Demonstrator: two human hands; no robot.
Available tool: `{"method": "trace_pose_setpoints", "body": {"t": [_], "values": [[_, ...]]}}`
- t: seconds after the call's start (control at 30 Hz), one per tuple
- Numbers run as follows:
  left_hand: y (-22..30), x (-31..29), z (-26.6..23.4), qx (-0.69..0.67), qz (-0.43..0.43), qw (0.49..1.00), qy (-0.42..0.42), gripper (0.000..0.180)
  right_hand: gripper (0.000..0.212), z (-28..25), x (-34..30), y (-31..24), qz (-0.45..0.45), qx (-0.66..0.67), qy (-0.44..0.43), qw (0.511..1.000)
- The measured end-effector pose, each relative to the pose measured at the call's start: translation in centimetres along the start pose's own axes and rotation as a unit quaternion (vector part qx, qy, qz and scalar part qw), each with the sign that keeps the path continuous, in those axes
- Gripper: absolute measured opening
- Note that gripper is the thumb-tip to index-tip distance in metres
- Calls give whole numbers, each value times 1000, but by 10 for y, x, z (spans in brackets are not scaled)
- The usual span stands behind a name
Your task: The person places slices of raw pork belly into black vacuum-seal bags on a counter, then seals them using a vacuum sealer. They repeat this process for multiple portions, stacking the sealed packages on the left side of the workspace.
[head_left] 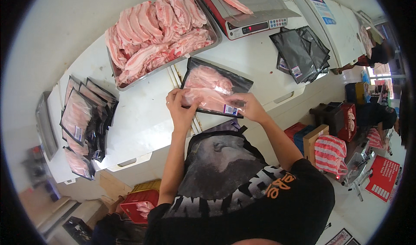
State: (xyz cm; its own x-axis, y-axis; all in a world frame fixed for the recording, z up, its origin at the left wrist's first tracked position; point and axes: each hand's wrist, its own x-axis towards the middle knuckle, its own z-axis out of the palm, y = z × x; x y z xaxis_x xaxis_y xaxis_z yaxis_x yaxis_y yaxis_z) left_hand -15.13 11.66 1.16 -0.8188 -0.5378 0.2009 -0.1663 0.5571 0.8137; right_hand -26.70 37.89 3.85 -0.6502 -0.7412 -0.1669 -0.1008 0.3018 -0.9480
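A black-edged, clear-fronted plastic bag [242, 82] with pale pink meat slices [210, 80] in it lies flat on the white freezer lid, straight ahead of me. My left hand [180, 106] is at its left side, thumb and fingers curled onto the bag over the lower slice. At the lower right corner, beside a small printed label [230, 109], my right hand [251, 107] pinches the bag's edge between thumb and fingers. Whether the lower slice sits fully under the plastic is hard to tell.
A metal tray [220, 36] heaped with meat slices stands beyond the bag. Behind it to the right is a red scale [242, 31] carrying one slice. Filled bags [80, 119] are piled at left, flat black bags [299, 52] at right. Other people work at the far right.
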Motion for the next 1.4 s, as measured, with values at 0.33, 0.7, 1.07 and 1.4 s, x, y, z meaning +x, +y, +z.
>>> {"method": "trace_pose_setpoints", "body": {"t": [0.33,0.7,1.07,1.4], "values": [[-5,1,-2,14,46,999,-19,57,41,0,7,24,10,60,-52,997],[6,7,5,9,33,999,27,44,40,7,-1,45,-105,-44,70,991],[-8,4,11,-92,-15,994,53,35,10,-71,-18,38,-76,-50,217,972],[18,-21,-14,-190,-86,942,262,24,19,-183,98,-85,-266,-57,382,883]]}}
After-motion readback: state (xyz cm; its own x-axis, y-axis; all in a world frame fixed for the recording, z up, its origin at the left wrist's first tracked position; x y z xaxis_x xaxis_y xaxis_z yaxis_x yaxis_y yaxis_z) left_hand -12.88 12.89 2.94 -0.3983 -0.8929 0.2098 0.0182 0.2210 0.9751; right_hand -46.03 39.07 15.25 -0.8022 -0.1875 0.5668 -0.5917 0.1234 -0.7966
